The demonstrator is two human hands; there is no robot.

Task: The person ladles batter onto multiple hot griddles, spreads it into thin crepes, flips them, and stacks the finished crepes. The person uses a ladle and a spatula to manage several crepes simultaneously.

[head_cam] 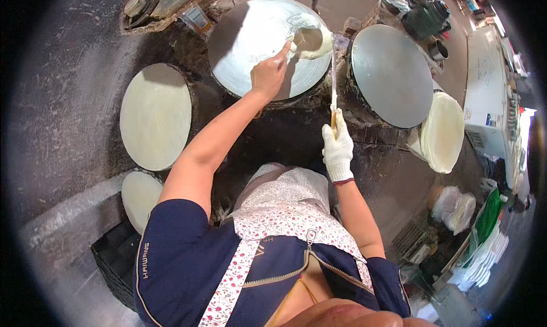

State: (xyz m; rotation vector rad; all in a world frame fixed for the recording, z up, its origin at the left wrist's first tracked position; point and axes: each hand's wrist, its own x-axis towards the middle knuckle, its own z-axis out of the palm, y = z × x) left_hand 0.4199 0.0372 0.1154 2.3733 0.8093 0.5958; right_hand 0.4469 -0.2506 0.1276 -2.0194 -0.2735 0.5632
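A round griddle (pixel 256 32) lies in front of me, part in bright light and part in shadow. My bare left hand (pixel 269 75) reaches over it with a fingertip at the edge of pale dough (pixel 317 53). That dough forms an uneven ring around a darker patch near the griddle's right side. Whether my fingers pinch the dough is hidden. My right hand (pixel 337 147), in a white knitted glove, grips the handle of a long, narrow spatula (pixel 334 77). Its blade points away from me along the griddle's right rim, smeared with white near the handle.
A bare grey griddle (pixel 391 75) stands at right, beside a stack of thin pale flatbreads (pixel 444 132). Another griddle, under a pale sheet (pixel 156 117), is at left. A dark kettle (pixel 425 19) and a metal cup (pixel 439 51) stand at the back right.
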